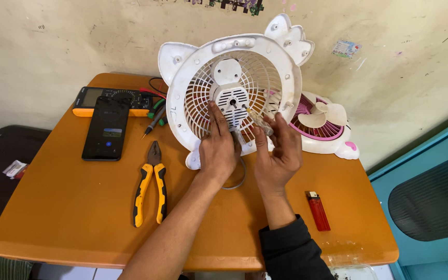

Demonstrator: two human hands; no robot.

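White plastic fan housing point(182, 98) standing upright on orange tabletop point(68, 207), leaning near wall, grille facing person. Left hand point(218, 150) pressing against central motor hub point(231, 101), fingers together and flat, seemingly steadying it. Right hand point(281, 153) gripping clear-handled screwdriver point(259, 120), fingers clamped around handle, tip angling toward hub. Pink fan blade part point(317, 122) lying just behind. Yellow-handled pliers point(150, 186), black phone point(106, 128), multimeter point(111, 98) resting left, within reach; red lighter point(318, 210) lying right.
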